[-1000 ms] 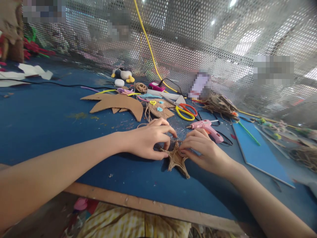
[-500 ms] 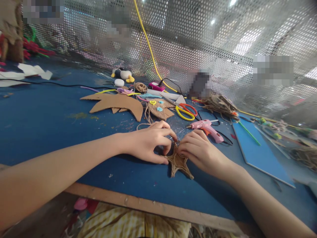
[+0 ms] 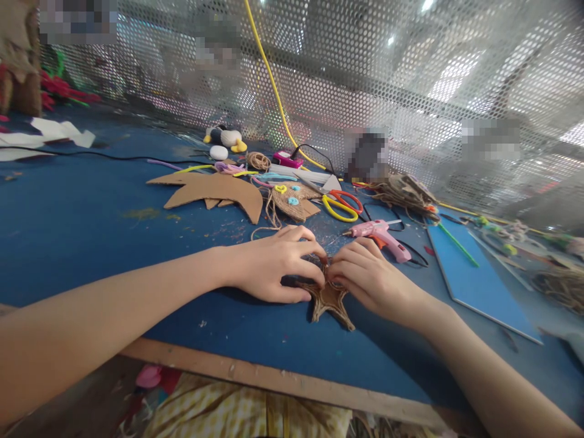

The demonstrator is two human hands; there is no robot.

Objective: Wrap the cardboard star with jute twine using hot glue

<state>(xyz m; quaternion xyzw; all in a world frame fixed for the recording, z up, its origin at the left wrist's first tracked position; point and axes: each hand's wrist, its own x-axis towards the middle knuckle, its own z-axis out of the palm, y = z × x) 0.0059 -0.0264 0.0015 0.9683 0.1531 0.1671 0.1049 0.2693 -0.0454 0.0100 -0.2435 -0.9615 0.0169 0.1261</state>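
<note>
1. Twine-wrapped star (image 3: 329, 301) lies flat on the blue surface (image 3: 82, 231), near its front edge, directly under both hands.
2. Left hand (image 3: 274, 264) rests on the star's left side, fingers curled down and pinched toward the top point; thumb pressed against the left arm of the star.
3. Right hand (image 3: 371, 277) mirrors it from the right, fingertips meeting the left hand's at the star's upper point. Both hands grip the star; whether a loose twine end sits between the fingertips cannot be told.
4. Judged step: pressing or tucking twine down at the star's top point, late in the wrapping, since the visible arms are already covered.
5. Next move, as a judgement: calls for steady downward pressure at the pinch, the star kept flat so the wrap does not slip off the point.
6. Nearby: pink glue gun (image 3: 378, 234) just behind the right hand, nozzle pointing left; scissors (image 3: 342, 204) with yellow and red handles further back; cardboard cut-out (image 3: 214, 190) to the left rear; blue board (image 3: 474, 277) at right; twine ball (image 3: 259, 160) near the perforated metal screen (image 3: 365, 73).
</note>
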